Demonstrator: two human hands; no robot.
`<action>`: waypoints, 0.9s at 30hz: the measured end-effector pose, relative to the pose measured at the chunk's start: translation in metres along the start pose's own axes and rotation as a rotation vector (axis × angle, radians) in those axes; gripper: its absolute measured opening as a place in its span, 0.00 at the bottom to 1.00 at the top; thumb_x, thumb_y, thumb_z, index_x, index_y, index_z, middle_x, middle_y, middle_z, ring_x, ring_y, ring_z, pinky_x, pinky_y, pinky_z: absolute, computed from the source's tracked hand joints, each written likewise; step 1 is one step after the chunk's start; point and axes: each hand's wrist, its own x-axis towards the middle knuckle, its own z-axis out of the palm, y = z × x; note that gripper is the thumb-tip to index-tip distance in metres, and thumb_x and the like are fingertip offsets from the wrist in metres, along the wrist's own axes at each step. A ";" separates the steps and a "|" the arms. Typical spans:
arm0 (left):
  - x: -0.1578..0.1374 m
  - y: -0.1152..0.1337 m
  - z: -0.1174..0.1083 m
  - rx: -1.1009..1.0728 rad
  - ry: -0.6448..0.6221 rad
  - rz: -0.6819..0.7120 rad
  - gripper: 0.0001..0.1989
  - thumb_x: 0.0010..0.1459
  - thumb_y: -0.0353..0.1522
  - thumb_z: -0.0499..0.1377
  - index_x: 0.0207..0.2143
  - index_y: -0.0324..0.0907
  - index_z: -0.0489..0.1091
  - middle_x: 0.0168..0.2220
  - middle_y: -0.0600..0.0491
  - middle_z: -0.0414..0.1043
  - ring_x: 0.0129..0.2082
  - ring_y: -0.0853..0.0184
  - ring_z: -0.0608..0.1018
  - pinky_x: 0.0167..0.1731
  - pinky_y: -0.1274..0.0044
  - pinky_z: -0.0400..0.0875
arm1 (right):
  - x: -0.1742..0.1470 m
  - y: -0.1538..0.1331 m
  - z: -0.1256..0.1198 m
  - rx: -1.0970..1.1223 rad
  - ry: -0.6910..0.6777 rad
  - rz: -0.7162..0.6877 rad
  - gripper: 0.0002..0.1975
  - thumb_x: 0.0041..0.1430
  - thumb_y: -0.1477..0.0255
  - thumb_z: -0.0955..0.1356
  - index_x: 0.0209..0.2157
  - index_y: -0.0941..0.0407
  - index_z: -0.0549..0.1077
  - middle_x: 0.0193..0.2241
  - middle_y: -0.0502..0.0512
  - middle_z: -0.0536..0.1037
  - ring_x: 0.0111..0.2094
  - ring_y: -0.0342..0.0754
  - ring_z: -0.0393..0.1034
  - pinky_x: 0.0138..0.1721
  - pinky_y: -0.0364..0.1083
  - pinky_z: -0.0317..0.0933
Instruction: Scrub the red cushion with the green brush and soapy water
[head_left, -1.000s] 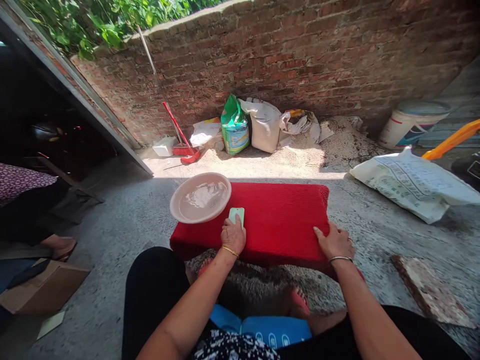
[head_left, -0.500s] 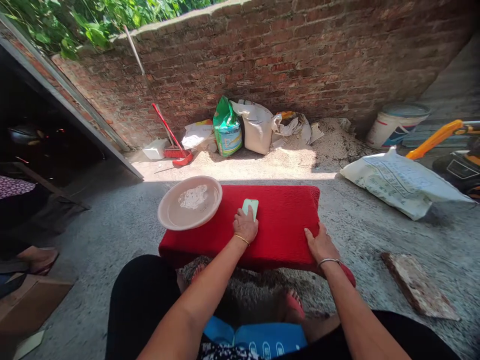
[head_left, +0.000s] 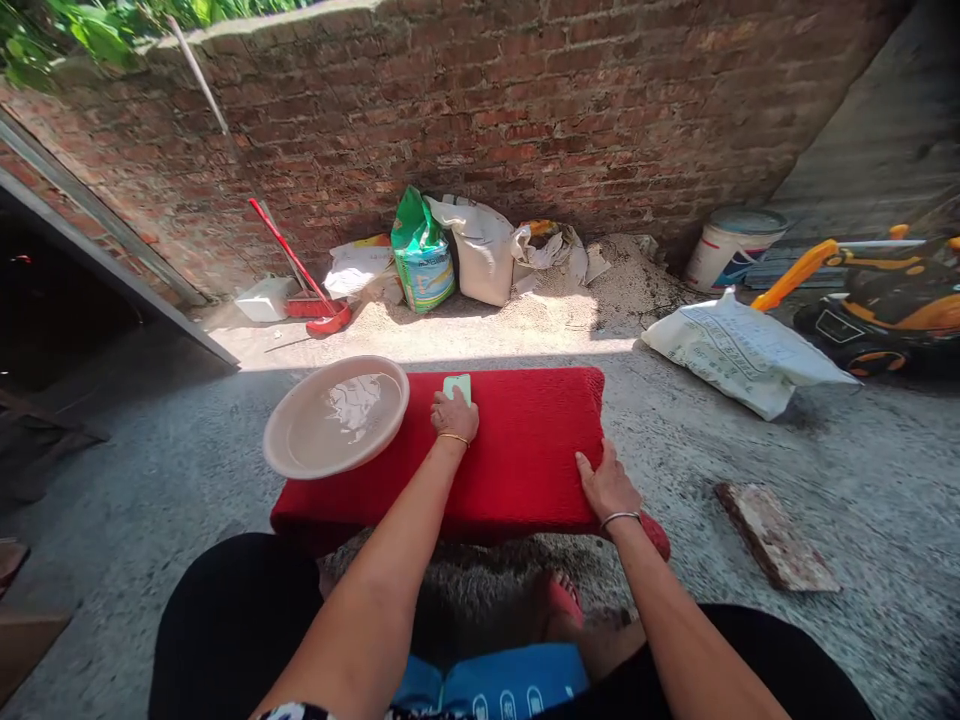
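Observation:
A red cloth [head_left: 525,440] covers a low bench in front of my knees. My left hand [head_left: 454,415] lies over a pale green phone [head_left: 457,384] near the bench's far edge, fingers closed about it; only the phone's upper part shows. At the bench's right end, my right hand [head_left: 609,487] grips the cloth-covered edge, thumb on top and fingers over the side. To the left of my left hand, a wide pale pink basin [head_left: 281,440] with water stands on the bench, partly overhanging it.
A blue object [head_left: 517,685] with white lettering lies between my legs. On the right are a brick slab [head_left: 780,535], a white sack [head_left: 742,350] and a yellow-black toy digger [head_left: 862,300]. Sacks [head_left: 480,250] and a red dustpan [head_left: 326,318] stand by the brick wall [head_left: 525,110].
My left hand and the phone have moved forward, to the far edge of the bench. My right hand keeps its place. The whole view has shifted somewhat to the right.

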 end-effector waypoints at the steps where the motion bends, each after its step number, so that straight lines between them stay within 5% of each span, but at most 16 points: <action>1: -0.012 0.015 0.006 -0.015 -0.021 0.082 0.28 0.61 0.40 0.51 0.63 0.44 0.58 0.53 0.37 0.61 0.48 0.53 0.71 0.40 0.68 0.68 | 0.000 0.001 0.000 0.004 0.001 0.000 0.36 0.65 0.51 0.53 0.67 0.57 0.47 0.53 0.69 0.70 0.52 0.63 0.69 0.51 0.59 0.61; 4: -0.043 0.059 0.019 -0.067 -0.128 0.397 0.30 0.60 0.43 0.52 0.64 0.52 0.55 0.54 0.41 0.60 0.48 0.55 0.70 0.41 0.68 0.68 | 0.002 0.002 0.001 0.008 -0.001 0.002 0.36 0.65 0.52 0.54 0.67 0.57 0.48 0.53 0.69 0.70 0.52 0.63 0.69 0.52 0.59 0.60; 6: -0.045 0.069 0.020 -0.096 -0.141 0.445 0.29 0.61 0.44 0.51 0.64 0.54 0.55 0.54 0.41 0.60 0.47 0.55 0.71 0.42 0.67 0.68 | 0.001 0.001 0.001 0.007 -0.006 0.005 0.36 0.65 0.52 0.54 0.67 0.57 0.48 0.54 0.69 0.70 0.52 0.64 0.69 0.51 0.60 0.60; 13: 0.038 -0.013 -0.009 -0.035 0.016 -0.046 0.25 0.62 0.39 0.49 0.60 0.43 0.61 0.53 0.36 0.61 0.48 0.51 0.72 0.42 0.65 0.67 | -0.002 -0.001 -0.002 0.010 -0.024 0.004 0.36 0.65 0.51 0.53 0.67 0.57 0.47 0.55 0.70 0.68 0.52 0.64 0.69 0.50 0.60 0.61; 15: 0.051 -0.017 -0.011 -0.018 0.008 -0.089 0.24 0.62 0.38 0.49 0.58 0.38 0.62 0.53 0.32 0.60 0.48 0.49 0.71 0.41 0.65 0.67 | -0.002 -0.001 -0.003 0.013 -0.020 0.000 0.36 0.65 0.51 0.53 0.67 0.57 0.47 0.56 0.70 0.67 0.53 0.64 0.68 0.51 0.60 0.61; 18: 0.042 0.020 -0.004 -0.036 -0.011 -0.026 0.25 0.61 0.38 0.50 0.58 0.38 0.62 0.54 0.32 0.59 0.49 0.49 0.70 0.40 0.67 0.68 | -0.002 0.000 -0.002 0.008 -0.009 -0.009 0.36 0.65 0.51 0.53 0.67 0.57 0.48 0.56 0.70 0.67 0.52 0.63 0.68 0.51 0.59 0.61; 21: 0.005 0.088 0.013 -0.086 -0.052 0.124 0.28 0.60 0.41 0.53 0.61 0.47 0.59 0.57 0.38 0.59 0.50 0.54 0.70 0.40 0.71 0.68 | -0.001 0.001 0.000 0.000 -0.004 -0.013 0.35 0.65 0.52 0.52 0.67 0.58 0.48 0.55 0.70 0.68 0.52 0.63 0.69 0.51 0.59 0.61; 24: -0.034 0.145 0.025 -0.169 -0.165 0.447 0.29 0.59 0.43 0.54 0.62 0.49 0.58 0.55 0.40 0.60 0.49 0.55 0.70 0.42 0.69 0.68 | -0.001 0.002 0.000 0.001 -0.014 -0.013 0.35 0.66 0.52 0.51 0.67 0.58 0.47 0.56 0.70 0.67 0.54 0.63 0.68 0.51 0.60 0.60; 27: -0.048 0.158 0.024 -0.237 -0.180 0.584 0.27 0.60 0.45 0.51 0.61 0.51 0.60 0.54 0.41 0.61 0.49 0.54 0.71 0.44 0.66 0.68 | -0.002 0.001 -0.002 0.002 -0.026 -0.012 0.36 0.66 0.51 0.50 0.67 0.59 0.47 0.58 0.70 0.66 0.54 0.63 0.67 0.52 0.61 0.60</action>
